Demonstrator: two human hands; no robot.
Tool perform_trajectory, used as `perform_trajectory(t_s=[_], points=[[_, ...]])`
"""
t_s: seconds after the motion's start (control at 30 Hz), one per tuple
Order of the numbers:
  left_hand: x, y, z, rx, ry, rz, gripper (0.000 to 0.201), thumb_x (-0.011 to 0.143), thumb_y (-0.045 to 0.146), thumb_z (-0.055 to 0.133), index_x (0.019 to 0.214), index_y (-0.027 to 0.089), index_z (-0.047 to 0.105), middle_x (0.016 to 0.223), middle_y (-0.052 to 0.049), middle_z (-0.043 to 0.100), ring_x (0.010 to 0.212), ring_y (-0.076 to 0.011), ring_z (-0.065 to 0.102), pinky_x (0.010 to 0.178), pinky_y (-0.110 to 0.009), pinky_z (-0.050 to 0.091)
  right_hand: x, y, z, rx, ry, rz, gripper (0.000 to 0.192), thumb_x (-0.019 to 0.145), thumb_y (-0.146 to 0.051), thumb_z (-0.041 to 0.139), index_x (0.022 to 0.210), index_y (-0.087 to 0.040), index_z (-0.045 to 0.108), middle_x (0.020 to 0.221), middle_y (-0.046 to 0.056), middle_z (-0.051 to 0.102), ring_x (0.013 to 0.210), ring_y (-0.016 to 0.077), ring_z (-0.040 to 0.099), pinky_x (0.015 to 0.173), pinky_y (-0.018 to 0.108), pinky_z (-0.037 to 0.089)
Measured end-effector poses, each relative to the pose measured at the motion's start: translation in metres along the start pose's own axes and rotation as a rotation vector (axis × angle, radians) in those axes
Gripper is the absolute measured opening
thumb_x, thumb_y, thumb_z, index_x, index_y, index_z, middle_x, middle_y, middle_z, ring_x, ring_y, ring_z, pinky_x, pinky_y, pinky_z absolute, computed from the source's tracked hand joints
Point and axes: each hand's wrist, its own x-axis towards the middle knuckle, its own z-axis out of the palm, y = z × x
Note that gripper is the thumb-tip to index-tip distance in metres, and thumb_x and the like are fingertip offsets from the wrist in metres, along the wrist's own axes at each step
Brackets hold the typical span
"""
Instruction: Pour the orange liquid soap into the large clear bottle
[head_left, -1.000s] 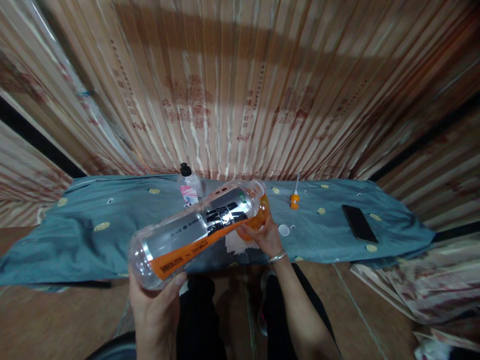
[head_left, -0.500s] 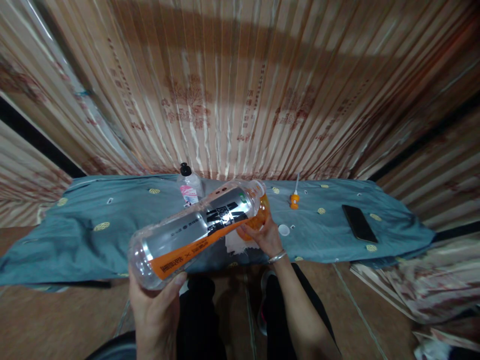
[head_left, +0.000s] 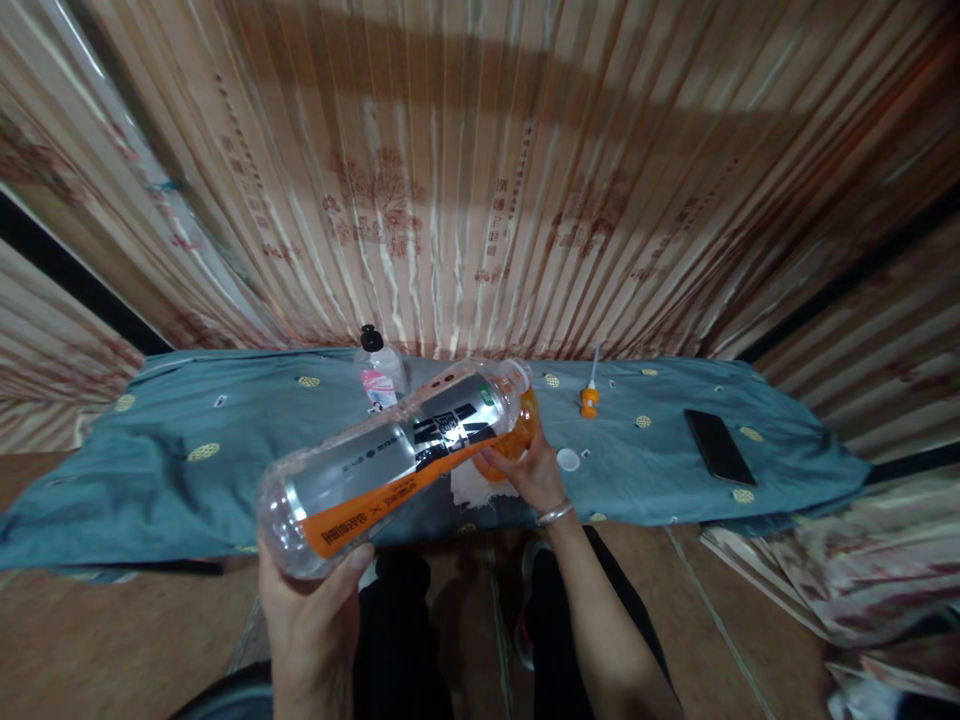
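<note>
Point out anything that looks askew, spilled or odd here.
The big bottle is tipped nearly flat, uncapped, its mouth at an orange container held by the right hand. A loose white cap lies on the cloth. No spill is visible.

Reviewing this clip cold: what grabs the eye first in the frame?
The big clear bottle, tilted across the middle, its base in the left hand and its mouth down at an orange container in the right hand. Behind lies a blue-grey cloth with a small black-capped bottle and a black phone at right.
</note>
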Motion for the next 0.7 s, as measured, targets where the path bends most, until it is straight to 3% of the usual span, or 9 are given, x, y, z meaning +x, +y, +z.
perform_trajectory(t_s=[0.23,0.5,0.7], points=[[-0.0006,0.0013,-0.0007,0.015,-0.026,0.015,0.074,0.046,0.026,0.1,0.114,0.025,0.071,0.101,-0.002,0.074,0.098,-0.0221,0.07,0.086,-0.029,0.057,-0.0003,-0.0015,-0.0012,0.02,-0.011,-0.013,0.067,0.069,-0.047,0.083,0.124,-0.021,0.056,0.102,0.009,0.078,0.092,0.0299,0.076,0.08,0.042,0.062],[0.0002,-0.002,-0.0039,0.022,-0.014,0.002,0.083,0.044,0.026,0.1,0.121,0.025,0.069,0.109,-0.003,0.073,0.1,-0.0219,0.07,0.091,-0.029,0.056,0.0,-0.001,-0.0009,0.038,-0.002,-0.008,0.07,0.068,-0.046,0.083,0.127,-0.02,0.056,0.106,0.01,0.078,0.093,0.0293,0.076,0.083,0.043,0.062],[0.0002,-0.0017,-0.003,0.027,-0.013,0.008,0.078,0.044,0.027,0.101,0.115,0.026,0.071,0.107,-0.002,0.074,0.1,-0.0234,0.07,0.089,-0.031,0.057,-0.0003,-0.0007,-0.0007,0.029,-0.005,-0.019,0.071,0.068,-0.046,0.083,0.129,-0.02,0.055,0.107,0.01,0.078,0.093,0.0294,0.076,0.083,0.043,0.061]])
